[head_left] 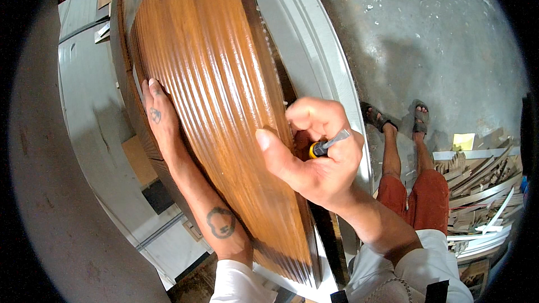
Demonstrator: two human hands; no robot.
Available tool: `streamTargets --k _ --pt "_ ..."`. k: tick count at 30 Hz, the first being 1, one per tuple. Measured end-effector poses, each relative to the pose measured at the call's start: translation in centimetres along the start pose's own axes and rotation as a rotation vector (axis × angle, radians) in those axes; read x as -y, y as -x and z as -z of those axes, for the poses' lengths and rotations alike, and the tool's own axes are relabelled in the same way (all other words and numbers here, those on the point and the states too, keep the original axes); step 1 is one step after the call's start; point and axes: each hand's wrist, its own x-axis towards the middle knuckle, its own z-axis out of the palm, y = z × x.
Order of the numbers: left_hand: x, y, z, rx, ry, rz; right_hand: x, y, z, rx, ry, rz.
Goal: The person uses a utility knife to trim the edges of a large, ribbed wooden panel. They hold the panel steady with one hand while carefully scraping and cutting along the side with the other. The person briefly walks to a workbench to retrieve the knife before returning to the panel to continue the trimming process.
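The bare, tattooed left hand [160, 118] is extended forward, back showing, fingers [154, 87] close together; the left forearm [196, 188] (marked with a dark, rounded tattoo [220, 223]) slants upward. The bare right hand [325, 171] is curled, fingers folded inward, thumb [272, 146] pointing leftward, the right forearm [384, 227] angling in from the lower right.

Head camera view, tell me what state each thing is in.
Brown ribbed panel: glossy, reflecting light.
Left hand: fingers extended, along the panel's left edge.
Right hand: curled, thumb extended.
Flat-bladed tool: held in the right hand, blade exposed.
Sandals: worn.
Red shorts: worn.
Strips: heaped loosely.
Yellow sheet: lying at the heap's edge.
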Motion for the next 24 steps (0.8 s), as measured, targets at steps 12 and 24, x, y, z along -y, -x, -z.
streamTargets --k 12,24 --pt "0.5 -0.4 0.0 0.004 0.020 0.000 0.1 0.4 -0.4 -0.062 -0.055 -0.015" --pt "0.1 0.1 -0.2 -0.030 0.043 -0.004 1.0 0.4 -0.5 -0.091 -0.058 -0.045"
